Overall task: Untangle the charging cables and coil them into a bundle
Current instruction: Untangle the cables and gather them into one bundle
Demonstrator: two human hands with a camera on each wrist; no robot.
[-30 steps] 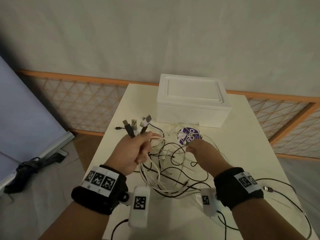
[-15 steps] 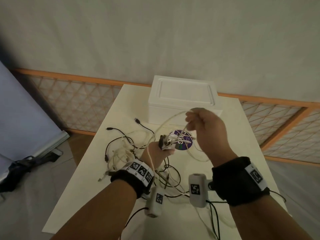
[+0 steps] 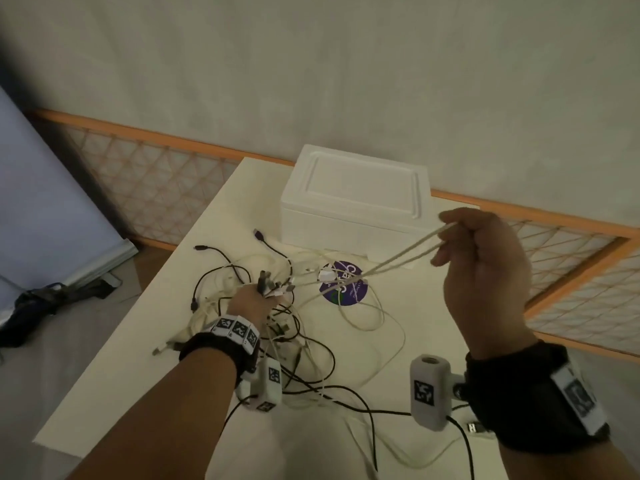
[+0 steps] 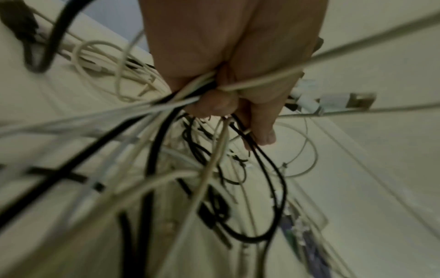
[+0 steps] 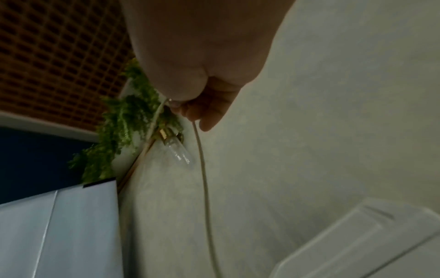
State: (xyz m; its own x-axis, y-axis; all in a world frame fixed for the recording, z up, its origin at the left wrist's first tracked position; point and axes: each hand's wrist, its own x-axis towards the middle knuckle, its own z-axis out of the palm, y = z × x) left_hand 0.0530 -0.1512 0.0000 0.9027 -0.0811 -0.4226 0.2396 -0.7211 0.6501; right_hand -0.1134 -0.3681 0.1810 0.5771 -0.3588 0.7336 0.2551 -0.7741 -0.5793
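A tangle of black and white charging cables (image 3: 294, 344) sprawls across the near half of a cream table (image 3: 433, 317), loops overlapping and several plugs lying loose toward the left and front edges. The person's left hand (image 3: 251, 301) sits low over the heap with its fingers curled tight around a fistful of cable ends, a cluster of USB plugs (image 3: 273, 287) sticking up out of the top of the fist; the left wrist view shows the same grip from below, black and white strands fanning out beneath the closed fingers (image 4: 257, 120). From that fist a doubled white cable (image 3: 398, 256) runs taut, up and to the right, into the raised right hand (image 3: 485, 268), which pinches it between thumb and curled fingers well above the tabletop. In the right wrist view the white cable hangs down from that pinch against a pale wall. Under the stretched strands a round purple sticker (image 3: 344, 284) lies on the table, crossed by loose white loops. A lidded white foam box (image 3: 353, 199) stands at the far edge, just beyond the sticker. Both wrists carry black bands with printed markers and small white camera housings. Behind the table an orange-framed lattice panel (image 3: 156, 188) lines the base of the wall.
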